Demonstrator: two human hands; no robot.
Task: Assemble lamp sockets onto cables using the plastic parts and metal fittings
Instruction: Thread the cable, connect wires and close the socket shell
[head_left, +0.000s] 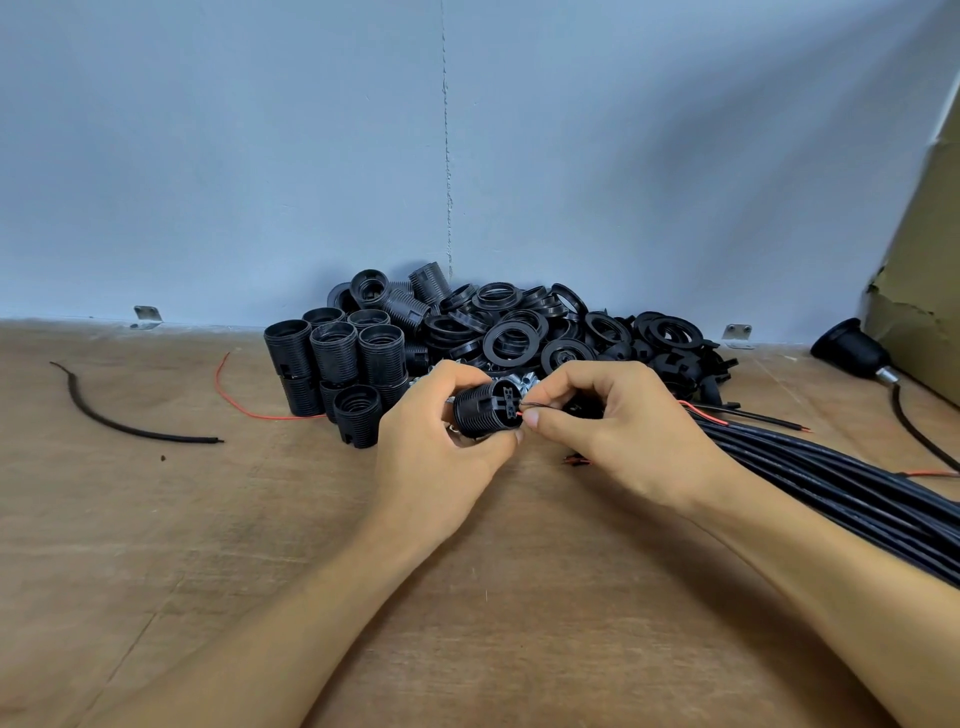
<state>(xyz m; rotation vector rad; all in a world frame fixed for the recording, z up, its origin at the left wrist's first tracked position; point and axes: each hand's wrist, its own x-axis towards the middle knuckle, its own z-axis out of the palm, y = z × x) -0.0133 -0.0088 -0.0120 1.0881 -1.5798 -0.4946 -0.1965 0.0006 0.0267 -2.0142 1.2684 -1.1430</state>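
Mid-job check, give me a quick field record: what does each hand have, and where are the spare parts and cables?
left hand: grips black socket body, terminal end facing right
right hand: pinches thin wires at the socket's terminals
spare sockets: grouped behind the left hand
rings: piled by the wall
cable bundle: on the table, right side

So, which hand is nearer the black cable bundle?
Right. The right hand, pinching wire ends, is beside the cable bundle; the left hand, gripping a lamp socket, is farther left.
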